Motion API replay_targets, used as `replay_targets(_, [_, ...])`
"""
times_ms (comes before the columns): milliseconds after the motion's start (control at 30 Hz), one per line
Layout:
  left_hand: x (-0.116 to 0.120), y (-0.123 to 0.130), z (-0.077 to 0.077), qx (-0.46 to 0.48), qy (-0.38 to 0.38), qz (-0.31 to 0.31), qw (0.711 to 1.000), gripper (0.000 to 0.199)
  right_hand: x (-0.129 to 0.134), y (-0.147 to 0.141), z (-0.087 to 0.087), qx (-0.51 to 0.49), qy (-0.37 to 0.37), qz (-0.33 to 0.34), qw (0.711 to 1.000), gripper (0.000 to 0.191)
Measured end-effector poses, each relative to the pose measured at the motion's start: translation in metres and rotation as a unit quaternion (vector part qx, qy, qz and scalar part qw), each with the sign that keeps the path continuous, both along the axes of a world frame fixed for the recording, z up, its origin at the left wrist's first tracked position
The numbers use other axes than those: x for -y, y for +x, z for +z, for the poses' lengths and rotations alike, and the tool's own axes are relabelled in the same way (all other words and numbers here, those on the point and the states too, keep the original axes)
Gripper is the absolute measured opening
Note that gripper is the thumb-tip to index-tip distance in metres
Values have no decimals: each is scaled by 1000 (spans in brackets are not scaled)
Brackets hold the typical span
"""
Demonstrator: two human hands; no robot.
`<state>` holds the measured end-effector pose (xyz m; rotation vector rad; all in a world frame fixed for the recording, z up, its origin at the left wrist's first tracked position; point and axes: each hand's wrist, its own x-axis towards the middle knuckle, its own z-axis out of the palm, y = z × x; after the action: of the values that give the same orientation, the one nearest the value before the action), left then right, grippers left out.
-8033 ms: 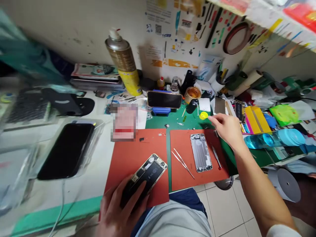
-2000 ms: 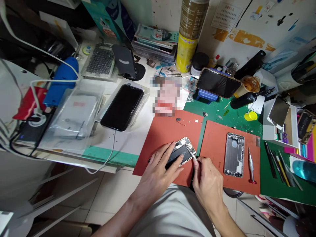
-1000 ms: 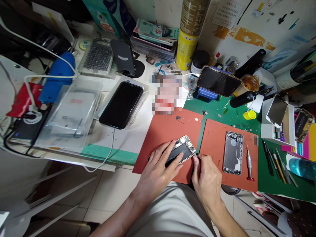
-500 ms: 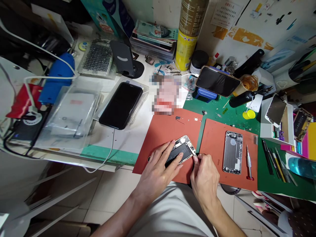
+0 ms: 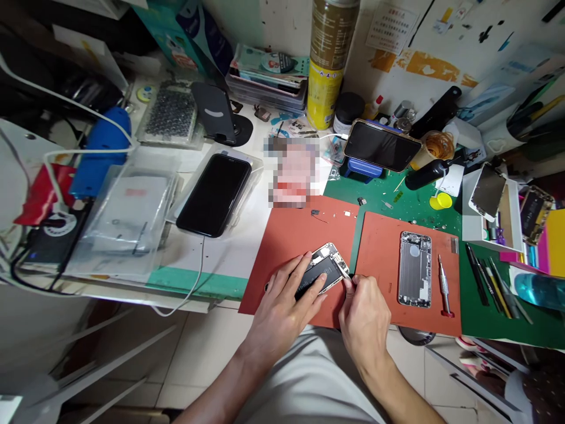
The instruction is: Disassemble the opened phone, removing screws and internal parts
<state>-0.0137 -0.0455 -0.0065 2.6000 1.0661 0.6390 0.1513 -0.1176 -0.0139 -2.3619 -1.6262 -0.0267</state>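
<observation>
An opened phone (image 5: 316,274) lies tilted on the left orange mat, its dark battery and inner parts bare. My left hand (image 5: 282,300) rests across it with fingers spread, one fingertip on the battery, gripping and steadying it. Part of the phone is hidden beneath that hand. At the phone's right end, my right hand (image 5: 365,306) is closed in a pinch around a thin, metallic tool (image 5: 344,272) whose tip meets the phone's edge; its exact kind is hard to see. An empty phone housing (image 5: 415,270) and a screwdriver (image 5: 443,287) lie on the right mat.
A black phone (image 5: 215,194) rests on a clear case to the left. Another phone (image 5: 382,145) leans on a blue stand at the back. Several pens and tools (image 5: 489,282), a white box (image 5: 507,224) and a blue bottle (image 5: 536,290) stand or lie rightward.
The camera view has shifted slightly. Both hands stay on the phone and tool in nearly the same pose; the thin tool's tip remains at the phone's right edge.
</observation>
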Motion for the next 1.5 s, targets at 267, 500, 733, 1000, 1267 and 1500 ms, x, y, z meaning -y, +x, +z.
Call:
replay_targets(267, [-5, 1, -1, 6, -6, -4, 1000, 38, -4, -5, 11, -58, 3, -1, 998, 32])
replay_targets(500, [-18, 4, -1, 46, -22, -14, 999, 35, -12, -10, 6, -93, 37, -49, 994, 40])
replay_targets(733, [-18, 7, -1, 76, 3, -16, 997, 37, -12, -17, -2, -95, 78, -70, 990, 40])
replay_targets(1000, [-17, 7, -2, 69, 19, -9, 997, 34, -14, -20, -4, -94, 92, -80, 988, 39])
replay_targets(1267, [-16, 7, -6, 75, 29, -10, 997, 38, -14, -21, -5, -104, 92, -90, 986, 40])
replay_targets(1500, [-14, 8, -7, 72, 30, -5, 997, 37, -13, -18, -4, -103, 89, -79, 988, 37])
